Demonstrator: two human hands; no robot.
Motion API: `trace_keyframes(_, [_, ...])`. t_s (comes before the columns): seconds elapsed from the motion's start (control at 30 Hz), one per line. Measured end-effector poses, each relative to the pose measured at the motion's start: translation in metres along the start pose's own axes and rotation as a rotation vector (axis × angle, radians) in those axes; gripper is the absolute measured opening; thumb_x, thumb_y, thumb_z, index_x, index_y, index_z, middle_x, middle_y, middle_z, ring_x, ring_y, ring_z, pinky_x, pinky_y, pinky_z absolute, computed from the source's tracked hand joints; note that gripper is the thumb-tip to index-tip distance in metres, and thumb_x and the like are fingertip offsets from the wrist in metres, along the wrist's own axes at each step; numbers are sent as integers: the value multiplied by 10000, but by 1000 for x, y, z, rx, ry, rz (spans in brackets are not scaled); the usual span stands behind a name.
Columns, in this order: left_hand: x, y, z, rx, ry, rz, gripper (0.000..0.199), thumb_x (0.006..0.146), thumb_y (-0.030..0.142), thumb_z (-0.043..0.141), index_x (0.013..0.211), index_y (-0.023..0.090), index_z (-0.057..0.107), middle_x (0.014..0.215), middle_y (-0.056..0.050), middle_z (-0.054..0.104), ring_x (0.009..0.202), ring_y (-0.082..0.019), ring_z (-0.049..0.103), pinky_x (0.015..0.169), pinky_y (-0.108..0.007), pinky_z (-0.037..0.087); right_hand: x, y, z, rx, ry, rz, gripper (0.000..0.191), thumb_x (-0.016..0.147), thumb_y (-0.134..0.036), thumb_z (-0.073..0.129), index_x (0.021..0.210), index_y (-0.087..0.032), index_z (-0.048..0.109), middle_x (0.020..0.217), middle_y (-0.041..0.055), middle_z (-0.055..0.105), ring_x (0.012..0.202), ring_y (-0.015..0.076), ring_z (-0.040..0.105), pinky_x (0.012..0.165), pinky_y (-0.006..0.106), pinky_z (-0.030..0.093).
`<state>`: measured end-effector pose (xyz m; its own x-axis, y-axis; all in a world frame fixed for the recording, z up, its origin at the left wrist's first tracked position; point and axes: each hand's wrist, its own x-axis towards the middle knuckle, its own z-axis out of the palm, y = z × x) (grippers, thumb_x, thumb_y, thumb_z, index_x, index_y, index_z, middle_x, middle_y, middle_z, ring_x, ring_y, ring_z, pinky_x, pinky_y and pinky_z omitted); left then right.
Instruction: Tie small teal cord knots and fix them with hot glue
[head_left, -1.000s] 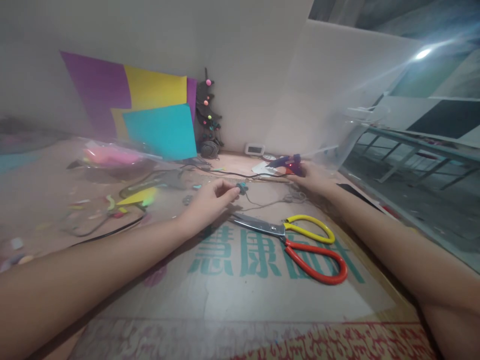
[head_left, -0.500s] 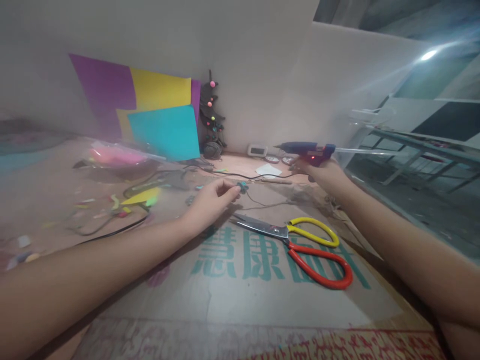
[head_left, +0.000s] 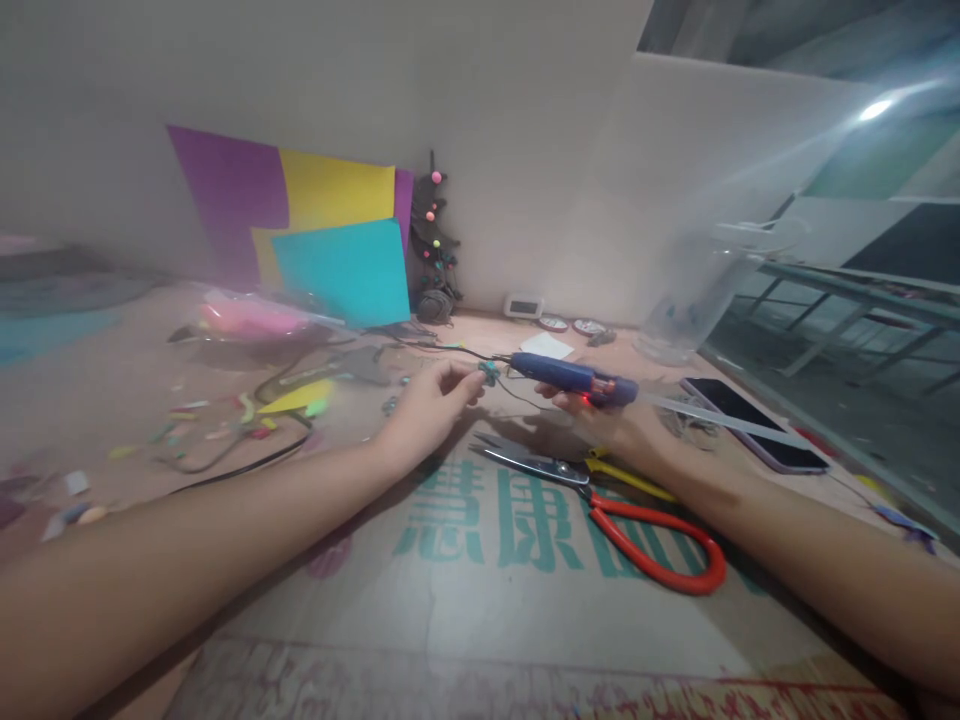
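Observation:
My left hand (head_left: 439, 400) pinches a small teal flower-like piece (head_left: 489, 373) between thumb and fingertips, and a thin dark cord trails from it to the right. Wrapped round the handle of a blue glue gun (head_left: 559, 374) is my right hand (head_left: 607, 420). The gun's tip points left, very close to the teal piece; whether they touch cannot be made out. A red light glows on the gun, and a clear glue stick (head_left: 697, 410) sticks out of its back. Scissors (head_left: 536, 463) with one red and one yellow handle lie below, the yellow one partly under my right forearm.
Printed cardboard (head_left: 480, 620) covers the near table. Yellow, teal and purple sheets (head_left: 345, 270) lean on the wall beside a dark decorated tree (head_left: 436, 245). A phone (head_left: 757, 425) lies right, a clear cup (head_left: 675, 310) behind it. Scraps and a black cable (head_left: 247, 460) lie left.
My right hand has brought the glue gun left and down, close to the teal piece. The phone and cup have come into clearer view. My left hand keeps its pinch.

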<state>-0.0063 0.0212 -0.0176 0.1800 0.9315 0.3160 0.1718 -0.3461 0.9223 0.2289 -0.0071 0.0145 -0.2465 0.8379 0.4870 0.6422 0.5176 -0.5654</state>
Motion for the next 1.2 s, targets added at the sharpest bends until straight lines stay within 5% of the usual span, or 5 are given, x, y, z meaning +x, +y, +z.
trace_keyframes(1.2, [-1,1,1,10,14,47,191,873,368,572,839,181,595,803,-16,643,809,-172,609,784,-304,453,-1,12,6,-157,54,10,202,798,-403,654,791,-202,632,730,30,674,652,197,616,602,327,503])
